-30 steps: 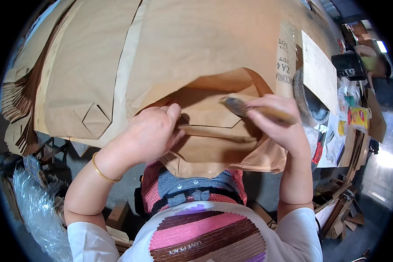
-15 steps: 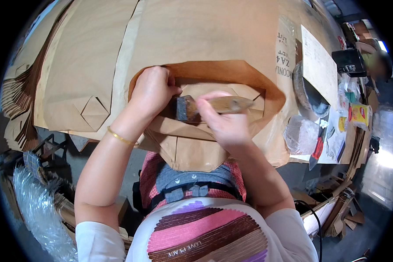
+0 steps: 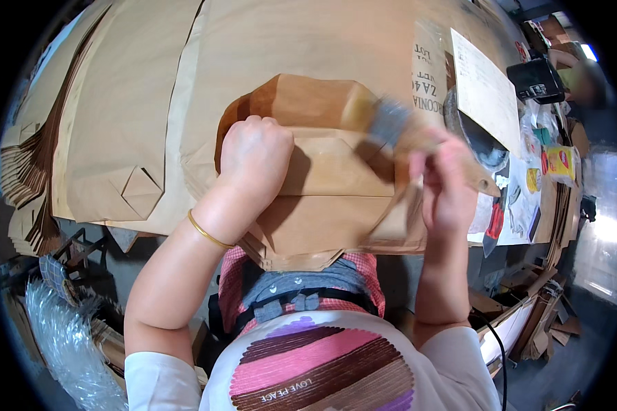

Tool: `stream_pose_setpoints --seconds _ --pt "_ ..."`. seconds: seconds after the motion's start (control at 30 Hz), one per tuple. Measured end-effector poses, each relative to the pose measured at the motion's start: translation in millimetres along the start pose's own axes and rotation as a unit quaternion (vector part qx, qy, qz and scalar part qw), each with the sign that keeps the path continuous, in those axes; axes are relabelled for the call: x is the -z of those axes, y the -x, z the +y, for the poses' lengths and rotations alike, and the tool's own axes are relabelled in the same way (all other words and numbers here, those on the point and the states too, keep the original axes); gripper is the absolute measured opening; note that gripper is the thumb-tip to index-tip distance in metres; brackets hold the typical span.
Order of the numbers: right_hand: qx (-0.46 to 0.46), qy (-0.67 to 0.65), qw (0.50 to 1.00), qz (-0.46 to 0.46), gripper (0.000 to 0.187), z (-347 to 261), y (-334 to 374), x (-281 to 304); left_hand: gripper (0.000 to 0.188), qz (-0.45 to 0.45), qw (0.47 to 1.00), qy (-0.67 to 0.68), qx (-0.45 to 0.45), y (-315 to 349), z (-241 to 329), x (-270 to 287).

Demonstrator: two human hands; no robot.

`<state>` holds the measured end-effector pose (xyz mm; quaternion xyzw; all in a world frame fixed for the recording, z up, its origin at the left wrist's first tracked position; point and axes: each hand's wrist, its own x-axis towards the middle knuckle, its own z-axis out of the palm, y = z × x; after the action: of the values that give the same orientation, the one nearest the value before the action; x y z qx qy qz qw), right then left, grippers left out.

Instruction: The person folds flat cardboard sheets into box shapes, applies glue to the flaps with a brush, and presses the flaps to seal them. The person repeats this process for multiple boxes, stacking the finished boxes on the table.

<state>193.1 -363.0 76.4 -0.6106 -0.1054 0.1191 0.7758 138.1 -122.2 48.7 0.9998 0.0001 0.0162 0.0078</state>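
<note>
A large brown paper bag (image 3: 301, 219) lies in front of me with its near end folded. Along the far side of that fold runs a darker brown, damp-looking band (image 3: 315, 98). My left hand (image 3: 257, 157) is closed, knuckles up, on the left part of the folded end; its fingertips are hidden against the paper. In my right hand (image 3: 449, 178) is a wide flat brush (image 3: 389, 122) with a wooden handle, blurred by motion. Its bristles point left, over the right end of the dark band. A loose paper corner (image 3: 399, 216) stands up below the brush.
More brown paper bags (image 3: 110, 116) are stacked to the left. At right are a round tub (image 3: 490, 157) partly under a white board (image 3: 483, 89), a red-handled knife (image 3: 495, 229) and a yellow packet (image 3: 561, 164). Clear plastic strips (image 3: 62, 335) hang lower left.
The brush has swung right and away from me with my right hand. The bag's open end is now partly covered by a folded flap, and my left hand has shifted right and toward me.
</note>
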Motion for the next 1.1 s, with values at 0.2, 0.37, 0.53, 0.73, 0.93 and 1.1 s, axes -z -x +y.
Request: stream_pose_setpoints --seconds 0.2,0.37,0.53,0.73,0.93,1.1 --pt "0.005 -0.361 0.932 0.045 0.039 122 -53 -10 0.007 -0.018 0.999 -0.043 -0.017 -4 10 -4" --pt "-0.077 -0.510 0.856 -0.038 0.039 121 -47 -25 0.026 0.129 0.892 0.387 -0.193 27 3 25" --pt "-0.086 -0.523 0.843 -0.094 0.038 127 -47 -27 0.059 0.074 0.993 -0.012 0.087 57 -44 -47" --pt "-0.074 -0.469 0.873 -0.111 0.037 131 -45 -25 0.065 0.089 0.989 0.072 0.089 40 -7 -64" --pt "-0.130 -0.381 0.905 -0.136 0.033 127 -50 -23 0.063 -0.048 0.972 0.219 -0.067 98 -12 -37" --pt "-0.197 -0.148 0.952 -0.185 0.027 103 16 -5 0.061 0.041 0.987 0.128 -0.086 54 -48 -42"
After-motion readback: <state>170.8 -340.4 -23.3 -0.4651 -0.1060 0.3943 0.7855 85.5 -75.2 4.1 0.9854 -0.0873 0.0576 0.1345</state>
